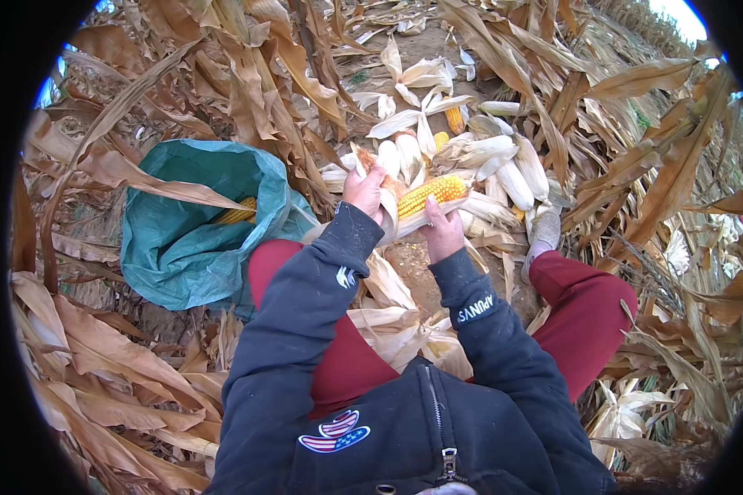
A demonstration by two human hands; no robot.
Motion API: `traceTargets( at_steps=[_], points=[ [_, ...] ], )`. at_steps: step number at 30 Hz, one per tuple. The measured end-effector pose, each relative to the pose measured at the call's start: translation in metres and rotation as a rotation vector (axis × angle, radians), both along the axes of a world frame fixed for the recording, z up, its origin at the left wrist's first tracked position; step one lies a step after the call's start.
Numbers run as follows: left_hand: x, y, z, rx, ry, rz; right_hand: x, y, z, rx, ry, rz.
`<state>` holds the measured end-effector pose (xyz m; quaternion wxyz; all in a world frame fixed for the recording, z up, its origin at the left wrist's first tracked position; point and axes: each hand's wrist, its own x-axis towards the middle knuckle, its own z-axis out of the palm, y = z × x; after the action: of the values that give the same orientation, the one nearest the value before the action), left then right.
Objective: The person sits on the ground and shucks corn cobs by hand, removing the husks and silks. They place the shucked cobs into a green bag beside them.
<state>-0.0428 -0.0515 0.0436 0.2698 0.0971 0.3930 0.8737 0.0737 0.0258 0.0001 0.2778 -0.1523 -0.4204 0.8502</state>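
Observation:
A partly husked ear of corn (430, 197) lies between my two hands, its yellow kernels bare along the upper side. Pale dry husk (391, 210) is folded back from it toward the left. My left hand (365, 192) grips that husk and the brown silk near the ear's left end. My right hand (441, 230) holds the ear from below, the thumb lying against the kernels. Beneath and beyond the hands is a pile of corn ears, most still in whitish husks (515, 184). One ear farther off shows bare yellow kernels (454, 119).
On the left a green woven sack (192, 247) gapes, with a yellow ear (238, 212) inside and a dry leaf (179, 189) across its mouth. Dried corn stalks (254, 86) crowd both sides. My shoe (543, 229) is beside the pile. Loose husks (387, 281) litter the soil.

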Motion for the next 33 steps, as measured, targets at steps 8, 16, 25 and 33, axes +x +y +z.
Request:
traceTargets(
  at_steps=[8,16,25,33],
  points=[
    [-0.043,-0.035,0.019,0.113,-0.156,0.181,0.021,0.067,0.001,-0.367,0.267,-0.234],
    [-0.04,-0.037,0.05,-0.69,0.762,0.641,0.031,0.092,0.02,-0.059,0.272,-0.523],
    [0.043,0.008,0.003,-0.676,0.944,-0.457,0.012,0.044,0.037,0.37,0.123,-0.388],
    [0.057,0.01,0.007,-0.533,0.954,-0.455,0.016,0.025,0.067,0.395,0.047,-0.375]
  ],
)
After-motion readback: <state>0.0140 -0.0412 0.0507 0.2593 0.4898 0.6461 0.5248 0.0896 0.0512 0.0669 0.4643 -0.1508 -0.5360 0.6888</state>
